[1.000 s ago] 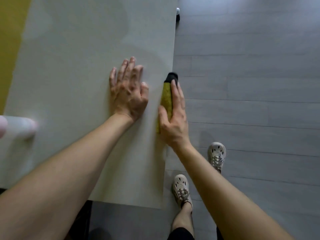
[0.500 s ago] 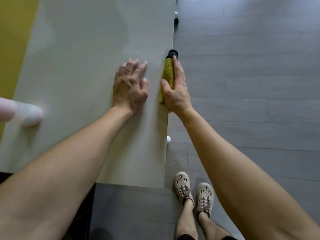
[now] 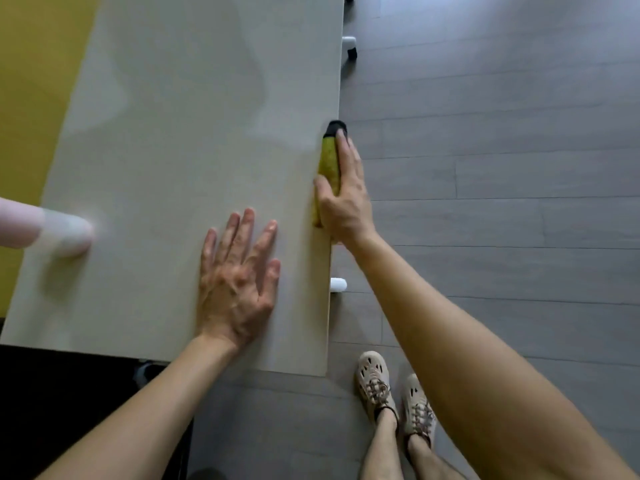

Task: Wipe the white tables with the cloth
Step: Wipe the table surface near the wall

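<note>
Head cam: worn on head, faces fwd & steeply down, close above table [image 3: 173, 133].
Framing: fingers [image 3: 242, 233] mid-frame; floor [image 3: 502, 168] right of fingers, shoes [image 3: 377, 379] below-right.
Views: one.

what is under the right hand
A folded yellow-green cloth with a black end, which the right hand holds against the white table's right edge. Its far end shows; the part beneath the palm, and the table's side face there, are covered.
</note>
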The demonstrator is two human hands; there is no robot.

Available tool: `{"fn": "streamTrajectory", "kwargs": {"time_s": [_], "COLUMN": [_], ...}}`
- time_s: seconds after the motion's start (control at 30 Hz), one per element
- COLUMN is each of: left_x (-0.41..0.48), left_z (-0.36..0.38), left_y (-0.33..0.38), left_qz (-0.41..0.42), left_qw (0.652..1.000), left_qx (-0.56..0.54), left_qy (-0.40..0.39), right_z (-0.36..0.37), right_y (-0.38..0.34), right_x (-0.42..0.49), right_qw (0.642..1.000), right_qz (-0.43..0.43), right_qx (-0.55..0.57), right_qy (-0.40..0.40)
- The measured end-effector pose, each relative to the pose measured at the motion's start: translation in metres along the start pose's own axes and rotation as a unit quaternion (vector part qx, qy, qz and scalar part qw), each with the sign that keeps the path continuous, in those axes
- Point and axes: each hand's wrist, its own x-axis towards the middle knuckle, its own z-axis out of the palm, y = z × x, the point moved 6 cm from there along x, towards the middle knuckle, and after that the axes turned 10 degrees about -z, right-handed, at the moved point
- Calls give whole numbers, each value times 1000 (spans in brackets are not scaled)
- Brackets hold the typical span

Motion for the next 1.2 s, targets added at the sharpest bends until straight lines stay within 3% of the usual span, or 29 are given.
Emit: {"fn": "streamTrajectory", "kwargs": {"time_s": [0.13,0.23,0.4,0.5,0.63,0.8,0.97,1.1,1.2], "left_x": [0,0,0,0,-1,0,0,0,1], "left_z": [-1,-1,0,0,-1,-2,-2,-3,-5], "left_y": [-2,-1,1,0,0,-1,-1,2,3], "left_qz": [3,2,6,4,4,-1,-4,-12,-17], "left_qw": [1000,1000,1000,1000,1000,1000,1000,1000,1000], "left_qx": [-2,-2,-2,0,3,3,8,9,8], "left_qy": [11,18,16,16,17,18,25,16,9], "right_z": [1,4,4,6,4,1,8,14,16], "right_y": [5,-8,-27,-25,-6,6,-5,-20,-25], "right_x": [32,-62,-231,-180,-18,64,-62,-218,-260], "right_qw": [1000,999,998,998,999,999,1000,999,998], "right_qz": [4,-9,-10,-13,5,20,-10,14,35], "right_qx": [12,29,49,51,39,27,22,35,30], "right_qy": [17,25,-40,-27,29,-6,17,-17,-40]}}
